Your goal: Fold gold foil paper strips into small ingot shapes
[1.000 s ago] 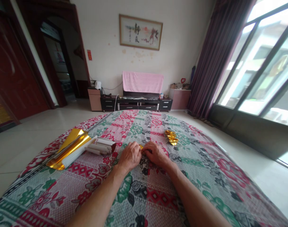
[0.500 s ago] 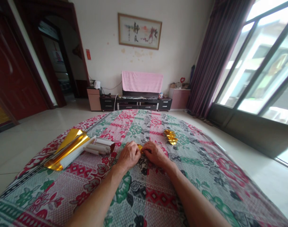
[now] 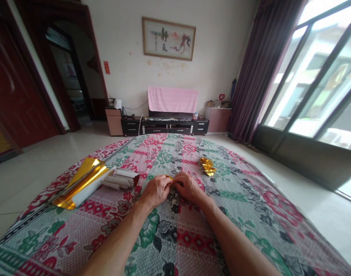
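Both hands meet over the middle of the table, pinching a small piece of gold foil paper [image 3: 170, 177] between them. My left hand [image 3: 156, 190] is closed on its left side, and my right hand [image 3: 187, 186] grips it from the right. Most of the foil is hidden behind the fingers; only a thin gold strip shows. Beyond my right hand lies a small heap of folded gold foil pieces [image 3: 208, 166]. Off to the left are shiny gold foil sheets [image 3: 90, 173], partly rolled, beside several white paper rolls [image 3: 122, 178].
A patterned floral cloth [image 3: 198, 239] covers the round table. Past its far edge stand a low black TV cabinet [image 3: 166, 125] and a screen draped with a pink towel [image 3: 173, 99]. A purple curtain [image 3: 247, 73] and large window are on the right, a dark red door [image 3: 18, 88] on the left.
The fingers have drawn slightly closer together, and less of the gold foil paper shows between them. The view has shifted a little; the things on the table lie as before.
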`<control>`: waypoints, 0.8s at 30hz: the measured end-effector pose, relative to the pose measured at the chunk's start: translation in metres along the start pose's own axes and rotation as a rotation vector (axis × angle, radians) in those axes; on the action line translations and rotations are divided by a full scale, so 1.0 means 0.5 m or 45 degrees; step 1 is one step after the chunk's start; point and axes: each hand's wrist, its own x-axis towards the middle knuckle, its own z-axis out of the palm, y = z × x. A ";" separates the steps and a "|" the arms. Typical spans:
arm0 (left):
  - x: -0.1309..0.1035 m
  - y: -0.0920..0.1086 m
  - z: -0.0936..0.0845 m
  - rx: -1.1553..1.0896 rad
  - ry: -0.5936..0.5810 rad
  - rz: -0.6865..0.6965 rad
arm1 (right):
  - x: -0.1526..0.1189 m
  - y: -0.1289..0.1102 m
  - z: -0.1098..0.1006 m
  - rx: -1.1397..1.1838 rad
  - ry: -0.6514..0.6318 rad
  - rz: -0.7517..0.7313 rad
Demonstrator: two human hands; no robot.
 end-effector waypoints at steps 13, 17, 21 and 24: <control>0.012 0.018 0.000 -0.060 -0.073 -0.420 | 0.000 0.002 0.003 -0.029 -0.014 0.043; 0.018 0.030 -0.004 0.052 -0.141 -0.503 | 0.000 0.002 0.002 -0.019 0.003 0.058; 0.022 0.034 -0.001 0.122 -0.161 -0.564 | -0.002 0.002 0.000 0.007 0.024 0.078; 0.024 0.031 0.002 0.139 -0.159 -0.607 | -0.003 0.004 0.000 0.013 0.025 0.075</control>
